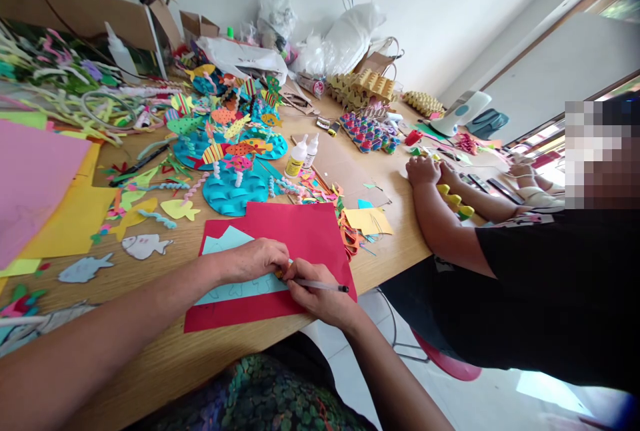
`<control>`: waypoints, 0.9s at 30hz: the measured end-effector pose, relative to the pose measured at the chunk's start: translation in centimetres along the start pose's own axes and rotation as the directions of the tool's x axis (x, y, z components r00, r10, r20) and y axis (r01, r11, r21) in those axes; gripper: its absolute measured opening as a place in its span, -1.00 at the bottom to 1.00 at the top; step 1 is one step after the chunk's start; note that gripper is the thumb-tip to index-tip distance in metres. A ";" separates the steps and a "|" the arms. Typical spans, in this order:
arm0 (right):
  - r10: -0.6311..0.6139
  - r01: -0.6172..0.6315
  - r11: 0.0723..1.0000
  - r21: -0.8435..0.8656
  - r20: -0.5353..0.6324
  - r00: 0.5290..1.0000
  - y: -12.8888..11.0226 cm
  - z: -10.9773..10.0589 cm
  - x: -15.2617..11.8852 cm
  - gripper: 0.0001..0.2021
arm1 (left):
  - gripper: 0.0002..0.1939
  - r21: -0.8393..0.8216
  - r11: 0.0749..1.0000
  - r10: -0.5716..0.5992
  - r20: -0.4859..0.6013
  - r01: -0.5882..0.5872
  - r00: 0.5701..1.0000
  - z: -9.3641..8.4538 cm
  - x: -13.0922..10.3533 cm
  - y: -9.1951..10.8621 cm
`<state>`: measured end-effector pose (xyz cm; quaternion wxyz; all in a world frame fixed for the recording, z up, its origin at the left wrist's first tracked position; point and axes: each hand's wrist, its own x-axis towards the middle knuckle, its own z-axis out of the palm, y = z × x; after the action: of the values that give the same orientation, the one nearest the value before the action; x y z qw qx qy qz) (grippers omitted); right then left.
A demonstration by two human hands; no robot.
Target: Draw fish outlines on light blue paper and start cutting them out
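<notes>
My right hand [317, 290] is closed around a pen [325, 286], its cap end pointing right. Beside it, my left hand [263, 259] has its fingers pinched at a small yellow piece [279, 273], mostly hidden between the hands. Both hands rest over a light blue sheet [227, 294] with shapes drawn in outline. Under that lies red paper [300, 228] at the table's front edge. Paper fish, one white [146, 246] and one pale blue [86, 268], lie to the left.
Blue scalloped bases with paper fish [233, 191], glue bottles [297, 156] and paper scraps [370, 220] stand or lie beyond the red paper. Orange scissors [351, 239] are at its right. Another person's hands [424, 171] hold a yellow piece at right.
</notes>
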<state>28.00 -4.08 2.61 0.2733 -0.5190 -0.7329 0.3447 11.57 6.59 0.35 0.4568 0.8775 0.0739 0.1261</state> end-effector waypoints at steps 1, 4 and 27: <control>0.001 -0.001 1.000 -0.002 0.001 1.000 0.0 -0.1 -0.1 -0.89 | -0.75 0.002 1.000 -0.003 -0.001 0.003 1.000 0.0 0.0 0.0; 0.013 -0.013 1.000 -0.017 0.012 1.000 -0.1 -0.2 -0.2 -0.89 | -0.74 0.009 1.000 -0.008 0.001 0.008 1.000 -0.1 0.0 0.1; 0.060 -0.060 0.998 0.024 -0.004 0.998 0.1 0.0 -0.9 -0.92 | -0.76 0.065 0.997 -0.035 0.030 0.033 0.999 0.2 -0.2 0.1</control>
<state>28.35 -4.92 2.44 0.2705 -0.5382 -0.7123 0.3602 11.46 6.35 0.32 0.4316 0.8922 0.0859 0.1020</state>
